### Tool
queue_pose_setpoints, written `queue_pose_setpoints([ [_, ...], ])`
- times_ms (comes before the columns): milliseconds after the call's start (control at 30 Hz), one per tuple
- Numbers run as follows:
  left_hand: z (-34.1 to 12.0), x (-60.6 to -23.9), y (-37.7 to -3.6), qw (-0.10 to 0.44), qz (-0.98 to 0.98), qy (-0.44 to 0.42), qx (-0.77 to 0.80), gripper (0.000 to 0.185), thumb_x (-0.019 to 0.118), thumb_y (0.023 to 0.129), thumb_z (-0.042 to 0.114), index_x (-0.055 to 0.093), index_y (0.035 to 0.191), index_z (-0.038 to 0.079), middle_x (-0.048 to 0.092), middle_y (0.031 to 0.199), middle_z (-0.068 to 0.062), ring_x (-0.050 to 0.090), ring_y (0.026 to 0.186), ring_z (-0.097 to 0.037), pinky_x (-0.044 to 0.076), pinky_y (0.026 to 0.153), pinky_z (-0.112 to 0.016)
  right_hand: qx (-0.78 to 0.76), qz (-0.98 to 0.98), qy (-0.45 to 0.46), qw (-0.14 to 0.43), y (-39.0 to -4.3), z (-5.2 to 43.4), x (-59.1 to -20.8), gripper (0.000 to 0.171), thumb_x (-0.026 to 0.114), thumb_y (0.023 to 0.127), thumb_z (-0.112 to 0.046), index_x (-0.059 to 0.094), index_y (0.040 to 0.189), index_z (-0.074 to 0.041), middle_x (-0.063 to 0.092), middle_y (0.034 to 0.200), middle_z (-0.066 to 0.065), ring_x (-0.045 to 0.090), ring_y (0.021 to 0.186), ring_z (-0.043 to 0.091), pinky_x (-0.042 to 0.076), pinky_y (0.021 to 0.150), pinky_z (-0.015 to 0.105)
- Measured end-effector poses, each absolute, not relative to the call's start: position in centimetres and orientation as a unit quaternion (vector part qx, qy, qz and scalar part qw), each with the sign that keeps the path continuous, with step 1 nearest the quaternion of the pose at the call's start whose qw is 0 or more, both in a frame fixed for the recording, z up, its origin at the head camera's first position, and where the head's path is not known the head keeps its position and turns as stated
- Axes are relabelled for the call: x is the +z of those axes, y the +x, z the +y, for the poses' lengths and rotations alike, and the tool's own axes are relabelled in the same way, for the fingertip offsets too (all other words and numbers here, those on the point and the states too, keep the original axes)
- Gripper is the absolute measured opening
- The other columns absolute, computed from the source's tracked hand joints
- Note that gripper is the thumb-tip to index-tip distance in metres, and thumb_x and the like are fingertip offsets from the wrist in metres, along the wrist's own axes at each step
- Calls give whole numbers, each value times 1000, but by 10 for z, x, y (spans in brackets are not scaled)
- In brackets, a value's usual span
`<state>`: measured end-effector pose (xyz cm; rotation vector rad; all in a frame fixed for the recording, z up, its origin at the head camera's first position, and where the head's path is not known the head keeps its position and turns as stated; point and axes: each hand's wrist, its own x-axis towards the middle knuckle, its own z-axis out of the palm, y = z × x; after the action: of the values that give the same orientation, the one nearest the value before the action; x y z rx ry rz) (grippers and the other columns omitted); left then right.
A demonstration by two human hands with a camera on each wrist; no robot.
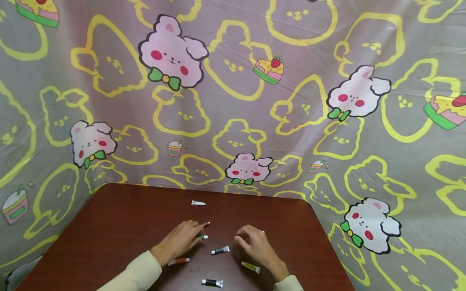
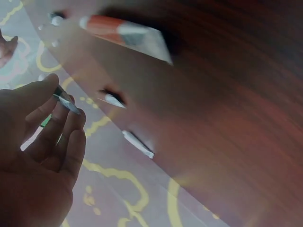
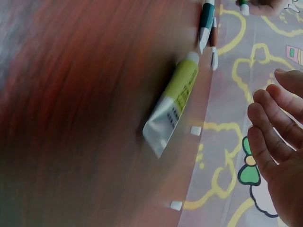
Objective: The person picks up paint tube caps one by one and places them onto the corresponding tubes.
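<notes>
My left hand [image 1: 180, 241] pinches a small green paint tube [image 1: 204, 237] between thumb and fingertips. The left wrist view shows that tube [image 2: 66, 100] held up over the table, its crimped end toward the fingertips. Just below the hand lies an orange-red paint tube [image 1: 179, 261]; a brown paint tube [image 1: 206, 224] is beyond its fingers. My right hand [image 1: 259, 247] hovers with loosely bent fingers and nothing in them. Beneath it lies a yellow paint tube [image 3: 173, 97] with a silver crimped end. Between the hands rests a dark teal paint tube [image 1: 220, 250].
A white paint tube [image 1: 198, 203] lies toward the back of the brown table [image 1: 127, 214]. Close to the front edge of the picture is a black paint tube [image 1: 212, 283]. Small white ends [image 3: 195, 130] show beyond the right hand. A patterned curtain [image 1: 240, 109] surrounds the table.
</notes>
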<state>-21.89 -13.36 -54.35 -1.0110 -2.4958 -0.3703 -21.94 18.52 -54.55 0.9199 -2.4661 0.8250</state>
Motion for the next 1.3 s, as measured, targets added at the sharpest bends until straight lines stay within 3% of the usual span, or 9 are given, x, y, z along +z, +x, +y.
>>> queue_pose_setpoints([
  [200, -142, -553, -223, 180, -911, -346, -134, 22, 92, 85, 17, 71, 92, 16, 67, 85, 5, 64, 79, -15, 57, 76, -37, 288, -884, 316, 189, -223, 192, -549, 7, 80, 100, -20, 75, 98, -16, 72, 90, -9, 69, 82, 7, 59, 73, 25],
  [500, -152, -566, -225, 156, -916, -338, -151, 26, 94, 81, 13, 69, 87, 18, 65, 83, 7, 64, 76, -15, 55, 70, -35, 279, -890, 303, 197, -230, 203, -552, 7, 82, 97, -18, 77, 99, -13, 73, 92, -8, 67, 83, 6, 57, 74, 26],
  [767, -154, -566, -228, 137, -915, -336, -175, 25, 92, 83, 12, 68, 88, 17, 63, 83, 6, 62, 75, -14, 53, 66, -32, 270, -900, 286, 187, -238, 215, -553, 6, 82, 97, -20, 76, 97, -17, 71, 89, -12, 65, 79, 8, 54, 73, 25],
  [1100, -158, -561, -232, 104, -913, -342, -194, 18, 89, 88, 17, 72, 94, 15, 67, 88, 3, 65, 79, -14, 55, 71, -35, 256, -909, 268, 191, -248, 228, -557, 10, 85, 93, -14, 75, 94, -14, 67, 85, -12, 60, 75, 5, 49, 68, 23],
  [1300, -165, -556, -242, 84, -914, -328, -222, 13, 83, 96, 25, 74, 98, 15, 69, 90, 4, 67, 83, -14, 56, 75, -37, 256, -911, 264, 185, -252, 233, -560, 11, 85, 92, -12, 74, 94, -11, 67, 84, -8, 62, 74, 11, 50, 68, 25],
])
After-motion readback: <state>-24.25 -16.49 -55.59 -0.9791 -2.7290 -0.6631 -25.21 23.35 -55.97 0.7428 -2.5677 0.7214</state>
